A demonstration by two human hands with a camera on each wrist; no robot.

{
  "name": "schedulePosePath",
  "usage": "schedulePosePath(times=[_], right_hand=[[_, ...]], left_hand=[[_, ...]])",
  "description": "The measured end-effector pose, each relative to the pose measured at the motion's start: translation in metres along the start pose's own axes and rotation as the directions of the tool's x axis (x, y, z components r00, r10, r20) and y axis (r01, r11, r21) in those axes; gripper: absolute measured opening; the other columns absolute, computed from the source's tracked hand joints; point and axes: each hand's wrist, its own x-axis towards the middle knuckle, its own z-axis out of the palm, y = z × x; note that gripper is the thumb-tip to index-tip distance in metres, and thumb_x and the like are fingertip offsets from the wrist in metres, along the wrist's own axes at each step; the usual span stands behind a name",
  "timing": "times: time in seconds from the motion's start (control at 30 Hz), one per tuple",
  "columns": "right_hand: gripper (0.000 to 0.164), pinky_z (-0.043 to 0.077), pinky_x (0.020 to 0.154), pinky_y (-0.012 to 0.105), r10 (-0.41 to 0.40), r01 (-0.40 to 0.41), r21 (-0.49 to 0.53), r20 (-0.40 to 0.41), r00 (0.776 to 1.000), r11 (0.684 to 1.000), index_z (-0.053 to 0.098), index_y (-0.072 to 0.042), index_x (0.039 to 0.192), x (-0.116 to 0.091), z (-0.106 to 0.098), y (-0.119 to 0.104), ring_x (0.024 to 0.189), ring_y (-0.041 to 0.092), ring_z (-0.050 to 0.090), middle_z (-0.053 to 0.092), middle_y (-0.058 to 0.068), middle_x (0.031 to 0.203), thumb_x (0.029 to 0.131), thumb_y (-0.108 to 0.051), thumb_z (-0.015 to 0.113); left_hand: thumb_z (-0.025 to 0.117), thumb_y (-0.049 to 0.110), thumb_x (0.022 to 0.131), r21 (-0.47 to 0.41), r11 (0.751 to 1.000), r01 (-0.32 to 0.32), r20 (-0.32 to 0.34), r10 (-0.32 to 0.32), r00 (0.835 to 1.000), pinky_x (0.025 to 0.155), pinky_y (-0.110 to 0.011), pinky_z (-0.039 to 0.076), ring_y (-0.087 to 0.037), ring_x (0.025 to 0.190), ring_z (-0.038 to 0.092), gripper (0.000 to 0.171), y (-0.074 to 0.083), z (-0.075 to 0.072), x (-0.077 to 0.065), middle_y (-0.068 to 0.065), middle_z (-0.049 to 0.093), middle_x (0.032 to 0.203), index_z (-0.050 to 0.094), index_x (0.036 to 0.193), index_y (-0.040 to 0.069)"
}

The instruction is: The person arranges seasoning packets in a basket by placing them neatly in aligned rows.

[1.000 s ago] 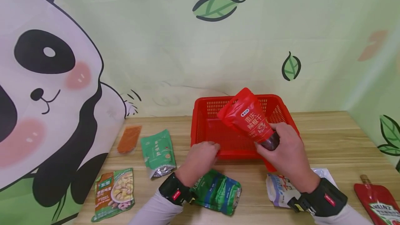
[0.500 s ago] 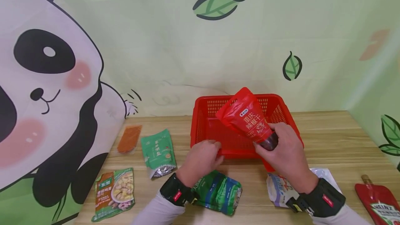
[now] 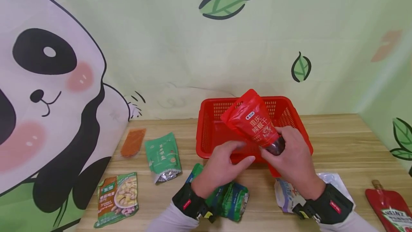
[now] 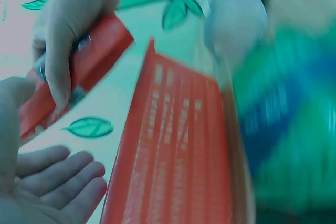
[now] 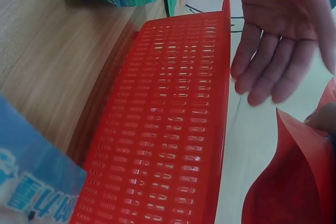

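A red pouch point(image 3: 252, 119) with gold Chinese lettering is tilted above the red plastic basket point(image 3: 201, 130). My right hand point(image 3: 293, 155) grips the pouch by its dark lower end, thumb in front. With fingers extended and thumb apart, my left hand point(image 3: 222, 165) is at the basket's front rim, left of the pouch. In the right wrist view the left hand point(image 5: 283, 40) shows its palm, holding nothing. Below the left wrist lies a green and blue packet point(image 3: 236, 199), partly hidden by the arm. A white and blue packet point(image 3: 286, 198) lies partly under the right wrist.
Left on the wooden table point(image 3: 338, 139) are a flat orange packet point(image 3: 133, 142), a green pouch point(image 3: 163, 158) and a brown and green soup packet point(image 3: 117, 199). A red Heinz ketchup pouch point(image 3: 391, 210) lies far right. Behind the basket hangs a printed panda backdrop point(image 3: 161, 46).
My left hand has come off the basket's front rim, moved right toward the pouch and spread its fingers. The right hand with the red pouch has shifted slightly left.
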Motion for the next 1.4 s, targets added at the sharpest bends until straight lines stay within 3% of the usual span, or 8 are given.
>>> schedulePosePath(times=[0.07, 0.13, 0.3, 0.47, 0.57, 0.73, 1.1, 1.4], right_hand=[[0.065, 0.06, 0.079, 0.054, -0.001, 0.001, 0.004, -0.004, 1.0, 1.0, 0.059, -0.006, 0.121, 0.0, 0.001, 0.0, 0.097, 0.027, 0.059, 0.067, 0.011, 0.11, 0.069, -0.02, 0.094], [0.065, 0.06, 0.079, 0.054, -0.001, 0.001, 0.008, -0.007, 1.0, 1.0, 0.059, -0.005, 0.121, 0.0, 0.001, -0.001, 0.097, 0.027, 0.059, 0.067, 0.011, 0.11, 0.069, -0.021, 0.094], [0.065, 0.059, 0.08, 0.054, 0.005, -0.005, 0.022, -0.01, 1.0, 1.0, 0.059, -0.005, 0.122, -0.001, 0.004, -0.003, 0.097, 0.026, 0.059, 0.066, 0.01, 0.11, 0.07, -0.022, 0.094], [0.068, 0.058, 0.081, 0.051, 0.004, -0.003, 0.019, -0.017, 1.0, 1.0, 0.058, -0.005, 0.12, -0.002, 0.007, -0.005, 0.096, 0.026, 0.058, 0.066, 0.011, 0.107, 0.068, -0.026, 0.096], [0.069, 0.056, 0.084, 0.052, 0.012, -0.012, 0.022, -0.01, 1.0, 1.0, 0.057, -0.005, 0.12, -0.003, 0.008, -0.007, 0.098, 0.027, 0.058, 0.065, 0.012, 0.107, 0.067, -0.025, 0.096], [0.067, 0.056, 0.086, 0.054, 0.037, -0.037, 0.037, 0.003, 0.999, 0.999, 0.056, -0.005, 0.118, -0.004, 0.01, -0.011, 0.1, 0.028, 0.057, 0.064, 0.012, 0.108, 0.066, -0.022, 0.096], [0.069, 0.055, 0.086, 0.05, 0.011, -0.009, 0.048, -0.025, 1.0, 0.999, 0.054, -0.004, 0.117, -0.006, 0.015, -0.013, 0.099, 0.027, 0.056, 0.062, 0.012, 0.106, 0.065, -0.02, 0.097], [0.068, 0.052, 0.088, 0.049, 0.023, -0.02, 0.052, -0.061, 0.998, 0.998, 0.053, -0.005, 0.118, -0.008, 0.019, -0.016, 0.099, 0.027, 0.055, 0.06, 0.013, 0.106, 0.067, -0.021, 0.095]], left_hand=[[0.07, 0.046, 0.095, -0.177, 0.983, 0.052, -0.014, -0.055, 0.998, 0.1, -0.039, 0.057, -0.019, 0.116, 0.068, 0.048, 0.003, 0.005, 0.0, 0.003, 0.07, 0.131, 0.063, 0.135, 0.02], [0.07, 0.042, 0.096, -0.326, 0.94, 0.1, -0.021, -0.113, 0.993, 0.1, -0.039, 0.057, -0.018, 0.115, 0.069, 0.044, 0.007, 0.01, 0.0, 0.004, 0.072, 0.128, 0.064, 0.133, 0.02], [0.069, 0.034, 0.098, -0.628, 0.76, 0.167, -0.013, -0.225, 0.974, 0.1, -0.037, 0.057, -0.018, 0.116, 0.068, 0.04, 0.018, 0.021, 0.004, -0.001, 0.071, 0.13, 0.064, 0.134, 0.016], [0.069, 0.03, 0.099, -0.808, 0.565, 0.17, 0.012, -0.272, 0.962, 0.102, -0.038, 0.056, -0.022, 0.118, 0.068, 0.045, 0.03, 0.033, 0.008, -0.006, 0.068, 0.135, 0.057, 0.139, 0.012], [0.071, 0.031, 0.097, -0.845, 0.508, 0.165, 0.012, -0.291, 0.957, 0.099, -0.038, 0.057, -0.021, 0.117, 0.069, 0.046, 0.035, 0.04, 0.012, -0.004, 0.068, 0.134, 0.057, 0.139, 0.016], [0.076, 0.033, 0.093, -0.859, 0.49, 0.149, -0.036, -0.348, 0.937, 0.096, -0.036, 0.058, -0.019, 0.113, 0.068, 0.043, 0.041, 0.047, 0.018, 0.002, 0.072, 0.127, 0.063, 0.132, 0.023], [0.083, 0.032, 0.086, -0.856, 0.501, 0.127, -0.12, -0.432, 0.894, 0.095, -0.038, 0.059, -0.018, 0.112, 0.067, 0.046, 0.048, 0.05, 0.024, 0.005, 0.073, 0.121, 0.063, 0.126, 0.023], [0.084, 0.029, 0.086, -0.856, 0.511, 0.078, -0.164, -0.412, 0.897, 0.095, -0.038, 0.059, -0.019, 0.112, 0.067, 0.044, 0.048, 0.053, 0.024, 0.004, 0.074, 0.12, 0.064, 0.126, 0.024]])
